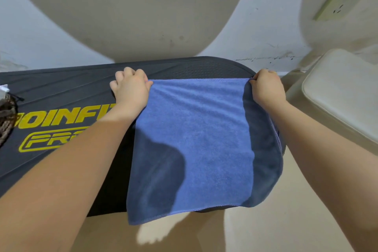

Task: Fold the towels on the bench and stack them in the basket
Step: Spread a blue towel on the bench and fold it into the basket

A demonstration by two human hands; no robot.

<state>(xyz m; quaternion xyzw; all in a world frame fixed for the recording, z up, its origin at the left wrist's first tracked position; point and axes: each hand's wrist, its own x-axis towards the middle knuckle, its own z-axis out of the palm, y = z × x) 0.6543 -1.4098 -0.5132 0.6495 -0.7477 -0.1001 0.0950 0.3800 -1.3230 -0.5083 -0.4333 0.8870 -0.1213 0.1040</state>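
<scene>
Blue terry towel (194, 139) lies spread on black padded bench (61, 88) — left hand (131, 86) and right hand (266, 86) pinch far corners; next, fold toward near edge.

- My left forearm covers the end of the yellow lettering (61, 120) on the bench (61, 88).
- A woven basket (7, 116) is cut off at the left edge.
- My fingertips at the blue towel (194, 139)'s far corners are hidden.
</scene>
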